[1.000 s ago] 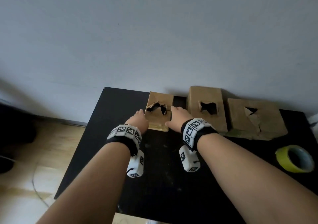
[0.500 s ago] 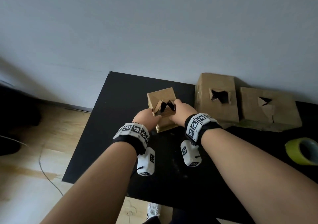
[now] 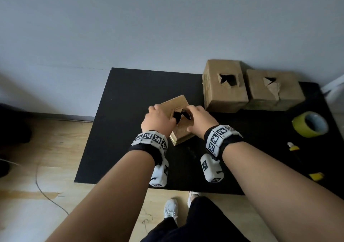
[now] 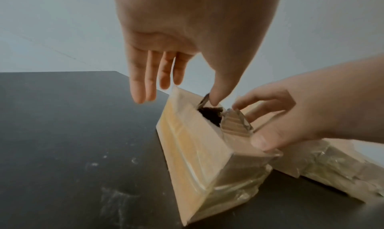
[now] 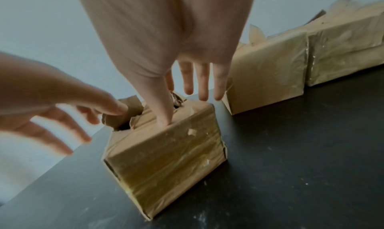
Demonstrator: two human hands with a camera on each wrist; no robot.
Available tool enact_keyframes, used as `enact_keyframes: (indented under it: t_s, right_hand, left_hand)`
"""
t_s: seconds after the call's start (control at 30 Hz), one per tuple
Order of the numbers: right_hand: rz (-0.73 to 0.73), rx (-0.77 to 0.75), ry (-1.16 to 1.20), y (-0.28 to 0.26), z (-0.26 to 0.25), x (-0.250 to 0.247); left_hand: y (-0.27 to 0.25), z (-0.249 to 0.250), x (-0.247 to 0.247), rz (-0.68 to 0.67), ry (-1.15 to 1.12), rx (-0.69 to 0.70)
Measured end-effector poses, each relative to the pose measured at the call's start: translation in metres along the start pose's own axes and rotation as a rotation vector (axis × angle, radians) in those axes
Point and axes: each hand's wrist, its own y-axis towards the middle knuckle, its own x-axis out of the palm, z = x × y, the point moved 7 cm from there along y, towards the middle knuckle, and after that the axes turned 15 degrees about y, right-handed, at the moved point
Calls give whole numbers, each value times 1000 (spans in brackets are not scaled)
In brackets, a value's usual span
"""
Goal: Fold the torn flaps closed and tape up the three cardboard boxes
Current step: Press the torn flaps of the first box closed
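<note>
A small cardboard box (image 3: 181, 102) stands turned corner-on near the middle of the black table (image 3: 130, 102), a torn hole (image 4: 210, 116) in its top. My left hand (image 3: 158, 119) hovers over its left side, fingers straight, thumb tip (image 4: 214, 99) touching the flap at the hole's left edge. My right hand (image 3: 198, 119) pinches the raised torn flap (image 4: 235, 126) between thumb (image 4: 263, 141) and forefinger on the hole's right side. Two more boxes, a tall one (image 3: 224, 92) and a low one (image 3: 273, 91), stand at the back right with torn holes in their tops.
A yellow roll of tape (image 3: 310, 124) lies at the table's right edge, with a small yellow-tipped tool (image 3: 292, 146) and a yellow scrap (image 3: 316, 175) nearer me. The wall rises just behind the boxes. Wooden floor and a thin cable (image 3: 48, 195) lie to the left.
The small box came forward out of the back row and turned corner-on. Both hands moved from its front edge up onto the flaps round the hole.
</note>
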Motion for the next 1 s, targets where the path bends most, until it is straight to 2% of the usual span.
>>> enact_keyframes:
  t_s: [0.1, 0.17, 0.27, 0.37, 0.53, 0.7, 0.87, 1.0]
  right_hand:
    - [108, -102, -115, -12, -7, -1]
    - [114, -119, -154, -15, -11, 1]
    - [41, -45, -79, -14, -7, 10]
    - [-10, 8, 1, -11, -2, 15]
    - [-10, 62, 103, -4, 3, 12]
    - [-17, 48, 51, 0, 3, 5]
    - [58, 28, 35, -1, 10, -18]
    - [146, 42, 144, -10, 33, -32]
  left_hand:
    - [10, -2, -5, 14, -83, 99]
    - [19, -1, -3, -76, -77, 155]
    - [28, 3, 6, -211, -65, 196]
    - [33, 3, 6, -226, -137, 161]
    - [36, -4, 6, -211, -229, 93]
    - [26, -5, 11, -214, -226, 22]
    - [3, 9, 23, -195, -125, -11]
    - [-18, 16, 39, -184, -116, -35]
